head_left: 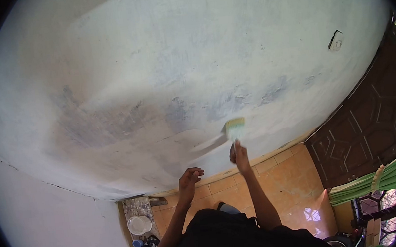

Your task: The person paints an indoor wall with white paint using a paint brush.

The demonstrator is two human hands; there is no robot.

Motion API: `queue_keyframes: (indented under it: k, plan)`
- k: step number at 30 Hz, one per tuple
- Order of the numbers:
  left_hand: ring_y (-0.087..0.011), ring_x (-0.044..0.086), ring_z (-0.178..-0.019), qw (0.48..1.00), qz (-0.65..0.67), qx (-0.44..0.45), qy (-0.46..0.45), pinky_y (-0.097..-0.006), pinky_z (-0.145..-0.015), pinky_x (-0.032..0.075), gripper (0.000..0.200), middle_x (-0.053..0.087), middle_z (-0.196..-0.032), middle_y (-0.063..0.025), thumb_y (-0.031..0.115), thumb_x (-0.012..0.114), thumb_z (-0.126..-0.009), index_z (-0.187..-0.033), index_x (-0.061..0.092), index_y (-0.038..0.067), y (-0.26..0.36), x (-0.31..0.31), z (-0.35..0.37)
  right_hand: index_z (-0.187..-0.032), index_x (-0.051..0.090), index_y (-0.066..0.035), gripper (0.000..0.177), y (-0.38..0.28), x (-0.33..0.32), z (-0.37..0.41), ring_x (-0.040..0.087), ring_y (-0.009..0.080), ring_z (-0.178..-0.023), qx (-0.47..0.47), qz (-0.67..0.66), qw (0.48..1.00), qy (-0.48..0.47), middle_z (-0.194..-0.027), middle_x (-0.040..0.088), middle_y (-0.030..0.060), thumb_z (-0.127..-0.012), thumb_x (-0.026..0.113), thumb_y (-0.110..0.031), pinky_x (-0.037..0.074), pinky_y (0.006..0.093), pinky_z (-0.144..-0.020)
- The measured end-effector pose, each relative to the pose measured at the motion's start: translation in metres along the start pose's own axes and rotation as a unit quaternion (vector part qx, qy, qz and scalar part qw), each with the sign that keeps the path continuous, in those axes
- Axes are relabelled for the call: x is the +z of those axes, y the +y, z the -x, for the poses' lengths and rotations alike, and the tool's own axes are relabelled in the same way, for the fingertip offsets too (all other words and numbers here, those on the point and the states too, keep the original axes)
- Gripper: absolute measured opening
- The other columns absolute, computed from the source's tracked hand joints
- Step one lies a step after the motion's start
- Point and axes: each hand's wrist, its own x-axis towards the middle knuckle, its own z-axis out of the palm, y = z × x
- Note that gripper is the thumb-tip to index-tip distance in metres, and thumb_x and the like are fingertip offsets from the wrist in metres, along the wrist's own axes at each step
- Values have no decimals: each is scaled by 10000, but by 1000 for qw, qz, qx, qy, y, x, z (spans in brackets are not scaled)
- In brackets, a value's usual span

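In the head view, a wide brush [234,127] is gripped by its handle in the right hand [241,156], with the fingers closed fully round it. The brush is found just right of the picture's centre, at 12 o'clock from that hand, its bristles laid against the wall [163,55]. The handle is held low and the head upward, apparently so that the bristles meet the plaster flat at arm's reach.

The brush head is seen as pale, yellowish-green along its upper edge and whitish below — finer detail is too small to be told. A lighter streak is seen running from it toward 8 o'clock, across a wall mottled with grey-blue patches.

The left hand [189,175] is raised at 8 o'clock from the right hand. It is half open with the fingers loosely curled, and nothing is held in it; it is probably kept up for balance.

At 7 o'clock in the picture, a round white container [139,224] is set on a spattered board [137,208] at the wall's foot — close by, it would seem, for reach. An orange tiled floor [289,181] is seen below the hands, a dark carved door [374,121] at 3 o'clock, a green curtain [393,173] at 4 o'clock and a switch plate [336,40] at 2 o'clock.
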Motion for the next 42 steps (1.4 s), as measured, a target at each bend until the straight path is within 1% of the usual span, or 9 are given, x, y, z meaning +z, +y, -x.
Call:
queue_keyframes:
  k: [3, 10, 18, 24, 27, 30, 34, 38, 42]
  plan:
    - [-153, 605, -1023, 1000, 10, -8, 5, -321, -878, 474, 205, 654, -1051, -55, 230, 511, -998, -1085, 600, 67, -2, -3, 4, -700, 392, -160, 496, 15, 0, 40, 230, 42, -408, 87, -22, 995, 50, -511, 291, -72, -1014, 320, -537, 182, 232, -391]
    - [-148, 597, -1022, 999, -9, -26, -17, -320, -880, 466, 199, 652, -1050, -45, 216, 510, -999, -1087, 603, 63, -9, 0, 13, -731, 400, -126, 509, -94, -9, -17, 206, 45, -422, -60, -87, 994, 42, -542, 276, -66, -1009, 334, -547, 167, 235, -396]
    - [-145, 598, -1015, 1000, -6, -25, 8, -321, -878, 470, 205, 657, -1051, -44, 212, 518, -992, -1082, 603, 50, -7, 30, 10, -686, 373, -150, 519, 35, -42, 31, 240, 51, -410, 60, -15, 997, 42, -520, 292, -63, -1007, 323, -555, 188, 233, -393]
    - [-144, 597, -1017, 999, -16, -21, -26, -316, -872, 475, 212, 657, -1056, -51, 218, 521, -992, -1073, 609, 42, -20, 74, -16, -688, 372, -135, 480, -115, -62, -24, 246, 52, -411, -61, -92, 994, 8, -515, 296, -54, -1033, 342, -468, 176, 236, -389]
    - [-147, 597, -1012, 998, -32, 8, -58, -311, -866, 474, 214, 658, -1055, -51, 220, 524, -992, -1071, 610, 41, -14, 101, -29, -675, 359, -134, 483, -129, -74, -52, 245, 48, -415, -48, -71, 996, -21, -509, 301, -53, -1040, 332, -450, 184, 234, -390]
    - [-150, 598, -1004, 997, -38, 41, -61, -309, -858, 474, 217, 657, -1052, -50, 223, 527, -993, -1068, 610, 37, -10, 120, -40, -662, 352, -138, 491, -71, -87, -44, 246, 36, -416, -78, -19, 996, -40, -508, 294, -64, -1037, 342, -454, 192, 228, -389]
    - [-160, 599, -1028, 997, -54, 39, -46, -320, -887, 476, 229, 648, -1046, -60, 234, 532, -987, -1065, 607, 33, -12, 131, -45, -651, 342, -143, 492, -25, -97, 0, 257, 38, -409, 78, -19, 997, -15, -503, 283, -65, -1034, 355, -449, 196, 226, -381]
    - [-163, 600, -1031, 998, -52, 9, -28, -321, -886, 476, 230, 650, -1054, -68, 233, 525, -989, -1076, 602, 35, -24, 133, -46, -652, 332, -134, 491, -101, -99, -27, 234, 38, -415, -86, -25, 994, -55, -512, 267, -65, -1033, 366, -442, 177, 230, -385]
    - [-154, 601, -1015, 999, -42, 11, -12, -314, -867, 472, 233, 658, -1052, -67, 233, 525, -989, -1078, 603, 33, -31, 141, -52, -661, 370, -116, 491, -143, -110, -64, 237, 50, -424, -89, -42, 993, -68, -525, 271, -56, -1034, 371, -434, 191, 235, -388]
